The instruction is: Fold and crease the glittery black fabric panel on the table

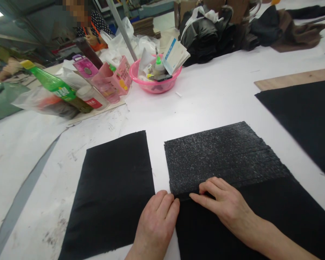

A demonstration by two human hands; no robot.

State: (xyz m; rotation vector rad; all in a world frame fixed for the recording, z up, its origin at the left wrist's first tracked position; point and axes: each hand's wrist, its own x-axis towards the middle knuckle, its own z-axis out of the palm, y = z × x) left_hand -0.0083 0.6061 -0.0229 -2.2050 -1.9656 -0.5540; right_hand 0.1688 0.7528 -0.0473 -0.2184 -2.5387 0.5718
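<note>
A black fabric piece (260,220) lies under both hands on the white table. Along its far side is a dark, grey-speckled layered section (219,155) with ragged edges. My left hand (158,220) has its fingers closed together at the near left corner of the speckled section, gripping the fabric edge. To its right, my right hand (227,204) pinches the same edge between thumb and curled fingers, where the plain black cloth meets the speckled part. Another flat black fabric piece (113,191) rests just left of my left hand.
A pink basin (154,86) of small items stands beyond the fabric. Left of it are a green bottle (54,86), a jar (93,97) and a pink box (121,77). More black fabric (303,115) lies right on a wooden board (295,77). Another person (94,36) is behind.
</note>
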